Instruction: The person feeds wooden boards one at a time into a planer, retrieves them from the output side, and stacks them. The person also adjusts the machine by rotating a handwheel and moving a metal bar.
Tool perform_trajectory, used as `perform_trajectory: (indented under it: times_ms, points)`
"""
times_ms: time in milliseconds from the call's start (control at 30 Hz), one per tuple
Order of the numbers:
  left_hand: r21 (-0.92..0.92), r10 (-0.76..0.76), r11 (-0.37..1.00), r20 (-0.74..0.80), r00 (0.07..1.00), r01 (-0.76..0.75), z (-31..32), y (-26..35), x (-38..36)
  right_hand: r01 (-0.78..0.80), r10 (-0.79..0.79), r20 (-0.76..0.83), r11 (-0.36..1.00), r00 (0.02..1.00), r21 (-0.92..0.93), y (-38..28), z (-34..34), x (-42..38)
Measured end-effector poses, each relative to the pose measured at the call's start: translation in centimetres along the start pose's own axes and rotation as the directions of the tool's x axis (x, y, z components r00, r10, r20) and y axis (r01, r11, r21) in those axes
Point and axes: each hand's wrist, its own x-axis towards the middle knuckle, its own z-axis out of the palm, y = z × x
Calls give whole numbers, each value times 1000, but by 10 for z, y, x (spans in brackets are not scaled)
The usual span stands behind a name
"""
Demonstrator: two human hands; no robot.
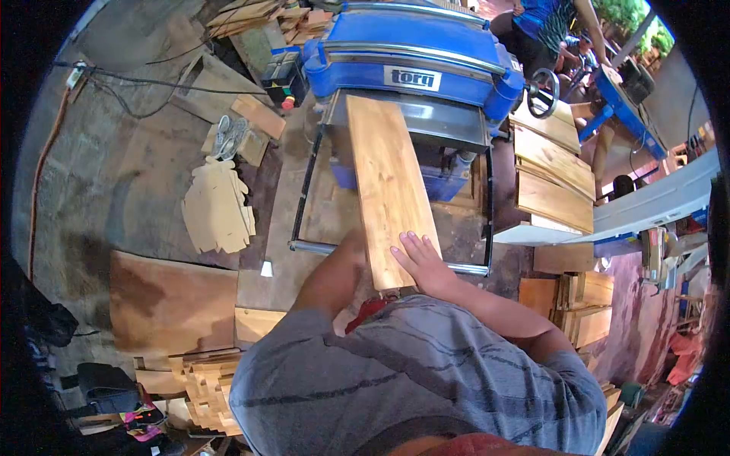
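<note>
A long wooden board [389, 175] lies with its far end on the metal bed of a blue planer [411, 64], and its near end comes close to my body. My right hand [420, 260] rests flat on the board's near right part, fingers spread. On the board's left side my left forearm reaches down; the left hand itself is hidden beside or beneath the board. A black roller frame [312, 246] extends from the machine under the board.
Stacked boards [553, 171] stand right of the planer, beside a handwheel [543, 93]. A control box with a red button [287, 102] is at its left. Another person [544, 30] is at the upper right. A cable [49, 152] crosses the left floor.
</note>
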Motion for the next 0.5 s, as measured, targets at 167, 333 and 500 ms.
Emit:
perform_trajectory:
  times_ms: [167,333,500]
  points:
    - [-4,-49,999,-224,973,50,-44,7,-43,-60,62,71,998,996,-26,-7,1,12]
    - [198,-60,969,-383,922,145,-41,26,-84,-71,81,93,992,992,-105,-5,27,38]
    - [409,96,901,-514,852,145,-95,-6,-89,-88,84,-26,959,996,-271,17,60,73]
